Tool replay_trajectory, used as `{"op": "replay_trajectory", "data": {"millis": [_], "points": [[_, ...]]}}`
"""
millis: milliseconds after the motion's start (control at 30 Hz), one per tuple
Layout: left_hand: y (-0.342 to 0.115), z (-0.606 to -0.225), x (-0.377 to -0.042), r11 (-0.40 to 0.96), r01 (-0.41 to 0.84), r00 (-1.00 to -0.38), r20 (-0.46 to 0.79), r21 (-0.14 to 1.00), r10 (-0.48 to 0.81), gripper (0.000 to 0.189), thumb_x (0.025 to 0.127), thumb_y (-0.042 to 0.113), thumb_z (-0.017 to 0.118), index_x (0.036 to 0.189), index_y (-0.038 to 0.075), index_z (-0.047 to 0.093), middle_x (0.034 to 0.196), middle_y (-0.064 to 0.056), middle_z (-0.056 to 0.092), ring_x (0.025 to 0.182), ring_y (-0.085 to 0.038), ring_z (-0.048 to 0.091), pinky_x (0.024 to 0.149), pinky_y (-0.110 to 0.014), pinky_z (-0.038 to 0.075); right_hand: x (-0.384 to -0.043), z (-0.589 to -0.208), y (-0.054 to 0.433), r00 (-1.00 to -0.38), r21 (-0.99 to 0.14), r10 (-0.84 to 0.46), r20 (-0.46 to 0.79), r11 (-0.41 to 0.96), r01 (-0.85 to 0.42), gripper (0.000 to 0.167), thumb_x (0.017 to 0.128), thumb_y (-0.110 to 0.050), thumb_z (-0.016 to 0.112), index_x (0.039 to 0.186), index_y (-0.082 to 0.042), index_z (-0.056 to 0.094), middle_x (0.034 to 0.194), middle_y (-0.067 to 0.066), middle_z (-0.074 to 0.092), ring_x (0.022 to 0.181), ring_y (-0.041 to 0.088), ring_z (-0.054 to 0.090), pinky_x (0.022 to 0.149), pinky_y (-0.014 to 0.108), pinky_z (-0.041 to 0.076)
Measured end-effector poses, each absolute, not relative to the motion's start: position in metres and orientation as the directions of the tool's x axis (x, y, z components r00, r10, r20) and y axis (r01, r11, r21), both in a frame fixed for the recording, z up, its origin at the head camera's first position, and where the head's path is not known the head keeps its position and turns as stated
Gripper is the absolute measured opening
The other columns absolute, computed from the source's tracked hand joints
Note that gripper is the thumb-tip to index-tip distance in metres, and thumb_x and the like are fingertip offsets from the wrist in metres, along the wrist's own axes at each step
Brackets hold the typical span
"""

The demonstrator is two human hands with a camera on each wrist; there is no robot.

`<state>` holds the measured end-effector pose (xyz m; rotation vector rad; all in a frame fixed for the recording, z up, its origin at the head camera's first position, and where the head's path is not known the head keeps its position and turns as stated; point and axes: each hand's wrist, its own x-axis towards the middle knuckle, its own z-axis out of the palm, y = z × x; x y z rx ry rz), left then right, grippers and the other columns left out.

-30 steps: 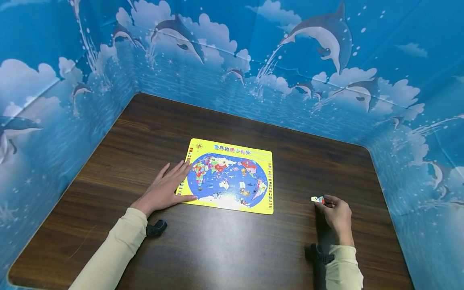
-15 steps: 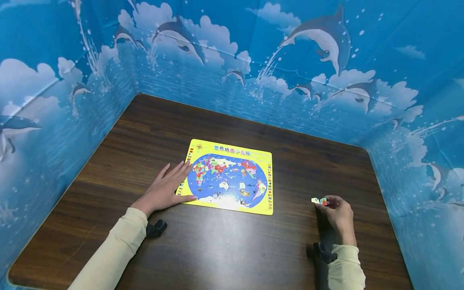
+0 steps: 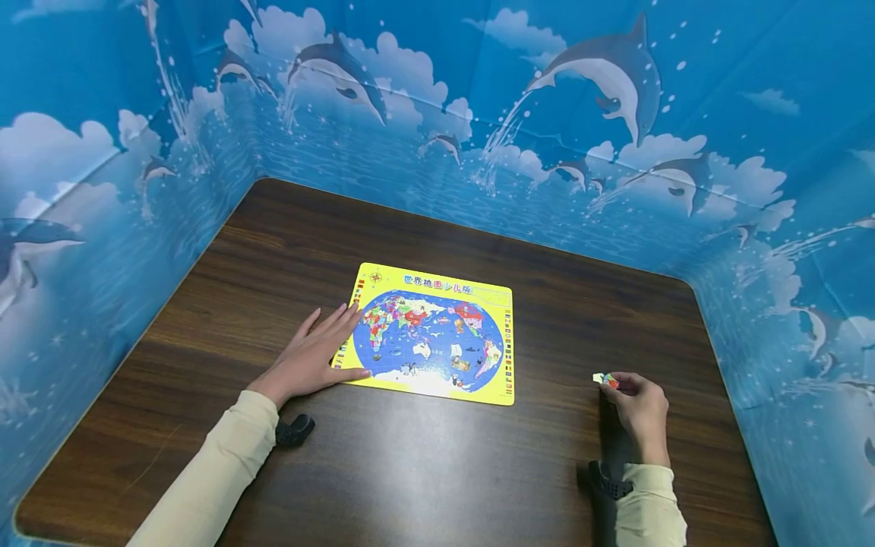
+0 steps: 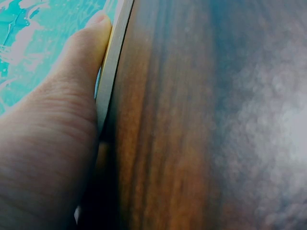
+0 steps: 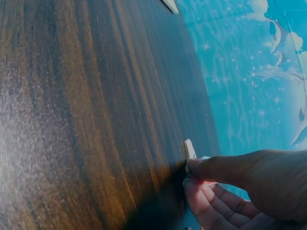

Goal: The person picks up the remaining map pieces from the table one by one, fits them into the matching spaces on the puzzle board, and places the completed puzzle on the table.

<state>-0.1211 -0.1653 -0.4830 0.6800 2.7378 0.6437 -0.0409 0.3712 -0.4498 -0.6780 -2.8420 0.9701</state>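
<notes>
A yellow-bordered world map puzzle (image 3: 437, 285) lies flat in the middle of the table in the head view. My left hand (image 3: 311, 361) rests spread on its left edge, fingers straight; the left wrist view shows the thumb (image 4: 81, 48) along the board's edge. Off to the right of the board, my right hand (image 3: 641, 406) pinches a small colourful puzzle piece (image 3: 604, 380) between thumb and fingertips. The right wrist view shows that piece (image 5: 189, 147) nearly edge-on, and the fingers hide part of it. Whether it is a single piece, I cannot tell.
The dark wooden table (image 3: 437, 471) has rounded corners. A blue backdrop (image 3: 478, 167) printed with dolphins and clouds surrounds its far and side edges. Black bands (image 3: 295, 431) sit on both wrists.
My right hand has shifted very slightly right, and the piece in its fingers has turned a little. The left hand and the puzzle board have stayed in place.
</notes>
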Motion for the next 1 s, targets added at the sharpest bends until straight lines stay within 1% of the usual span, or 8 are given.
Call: {"op": "replay_trajectory", "data": {"millis": [167, 233, 367, 500, 700, 800, 900, 1000], "points": [[-0.166, -0.483, -0.121, 0.796, 0.383, -0.861, -0.132, 0.469, 0.492, 0.112, 0.088, 0.075, 0.063, 0.166, 0.009, 0.019, 0.173, -0.009, 0.015, 0.160, -0.029, 0.008, 0.127, -0.054, -0.004, -0.040, -0.449, 0.370, -0.893, -0.601, 0.440, -0.097, 0.689, 0.405, 0.024, 0.092, -0.005, 0.077, 0.111, 0.010, 0.072, 0.103, 0.029, 0.072, 0.075, 0.020, 0.066, 0.057, 0.016, 0.046], [-0.166, -0.482, -0.121, 0.797, 0.381, -0.861, -0.132, 0.469, 0.491, 0.111, 0.088, 0.075, 0.063, 0.166, 0.009, 0.019, 0.173, -0.009, 0.015, 0.160, -0.029, 0.008, 0.127, -0.054, -0.004, -0.039, -0.448, 0.369, -0.890, -0.604, 0.445, -0.100, 0.683, 0.410, 0.022, 0.094, -0.004, 0.075, 0.111, 0.009, 0.072, 0.104, 0.029, 0.072, 0.075, 0.019, 0.067, 0.056, 0.014, 0.047], [-0.166, -0.482, -0.120, 0.799, 0.378, -0.863, -0.134, 0.468, 0.487, 0.112, 0.087, 0.075, 0.063, 0.166, 0.010, 0.019, 0.173, -0.009, 0.016, 0.160, -0.029, 0.008, 0.127, -0.054, -0.003, -0.039, -0.447, 0.368, -0.893, -0.613, 0.445, -0.069, 0.687, 0.390, 0.017, 0.095, -0.004, 0.074, 0.106, 0.009, 0.073, 0.098, 0.027, 0.073, 0.069, 0.013, 0.067, 0.055, 0.014, 0.047], [-0.166, -0.482, -0.120, 0.800, 0.376, -0.863, -0.137, 0.469, 0.486, 0.112, 0.087, 0.076, 0.063, 0.166, 0.010, 0.019, 0.173, -0.009, 0.016, 0.160, -0.029, 0.008, 0.127, -0.054, -0.003, -0.040, -0.444, 0.364, -0.884, -0.605, 0.466, -0.032, 0.695, 0.388, 0.014, 0.095, -0.006, 0.074, 0.104, 0.006, 0.074, 0.095, 0.023, 0.073, 0.067, 0.008, 0.061, 0.054, 0.015, 0.045], [-0.167, -0.481, -0.120, 0.800, 0.373, -0.866, -0.133, 0.471, 0.482, 0.112, 0.087, 0.075, 0.063, 0.166, 0.010, 0.018, 0.173, -0.009, 0.015, 0.160, -0.029, 0.008, 0.127, -0.055, -0.003, -0.052, -0.434, 0.347, -0.896, -0.701, 0.443, -0.019, 0.633, 0.328, 0.017, 0.096, -0.005, 0.074, 0.107, 0.007, 0.074, 0.100, 0.025, 0.075, 0.064, -0.008, 0.064, 0.058, 0.009, 0.050], [-0.167, -0.480, -0.120, 0.797, 0.378, -0.864, -0.129, 0.471, 0.486, 0.112, 0.087, 0.075, 0.063, 0.166, 0.010, 0.018, 0.173, -0.009, 0.015, 0.160, -0.029, 0.008, 0.127, -0.055, -0.003, -0.060, -0.432, 0.335, -0.911, -0.737, 0.412, -0.020, 0.609, 0.292, 0.017, 0.096, -0.004, 0.073, 0.107, 0.008, 0.073, 0.098, 0.025, 0.076, 0.062, -0.012, 0.063, 0.060, 0.008, 0.051], [-0.166, -0.480, -0.119, 0.797, 0.384, -0.862, -0.129, 0.467, 0.491, 0.112, 0.088, 0.076, 0.062, 0.166, 0.010, 0.018, 0.173, -0.009, 0.015, 0.160, -0.030, 0.009, 0.127, -0.055, -0.003, -0.069, -0.432, 0.321, -0.922, -0.755, 0.386, -0.027, 0.596, 0.272, 0.016, 0.096, -0.004, 0.073, 0.106, 0.009, 0.073, 0.096, 0.024, 0.076, 0.062, -0.011, 0.064, 0.061, 0.008, 0.052], [-0.165, -0.479, -0.119, 0.797, 0.384, -0.862, -0.128, 0.466, 0.490, 0.111, 0.088, 0.075, 0.062, 0.166, 0.010, 0.019, 0.172, -0.010, 0.016, 0.160, -0.030, 0.009, 0.127, -0.055, -0.003, -0.079, -0.433, 0.306, -0.928, -0.781, 0.371, -0.039, 0.567, 0.260, 0.016, 0.096, -0.005, 0.073, 0.106, 0.008, 0.073, 0.095, 0.023, 0.076, 0.065, -0.005, 0.069, 0.063, 0.011, 0.056]]}}
